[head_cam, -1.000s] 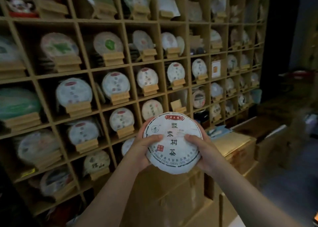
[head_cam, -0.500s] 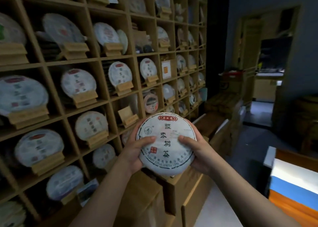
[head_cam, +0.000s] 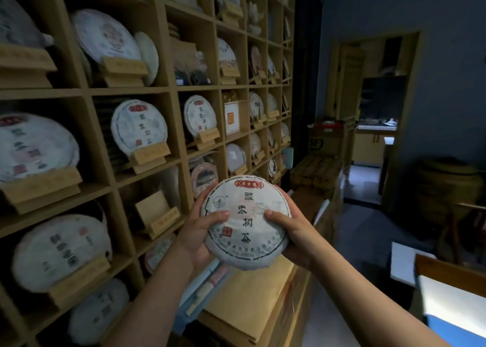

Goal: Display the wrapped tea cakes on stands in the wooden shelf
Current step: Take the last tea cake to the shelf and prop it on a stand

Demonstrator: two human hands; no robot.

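I see left hand (head_cam: 196,235) and right hand (head_cam: 294,237) clamped on wrapped tea cake (head_cam: 246,222), thumbs on its face | cake held upright in front of wooden shelf (head_cam: 173,90) | empty wooden stand (head_cam: 156,216) just left

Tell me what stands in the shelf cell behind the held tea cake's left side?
An empty wooden stand stands there. The tea cake, gripped by left hand and right hand, hides the cell's right edge.

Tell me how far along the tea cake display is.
Most cubbies of the wooden shelf already show cakes on stands. In hand: left hand and right hand grip one wrapped tea cake. Left: seating it, likely on the empty wooden stand beside it.
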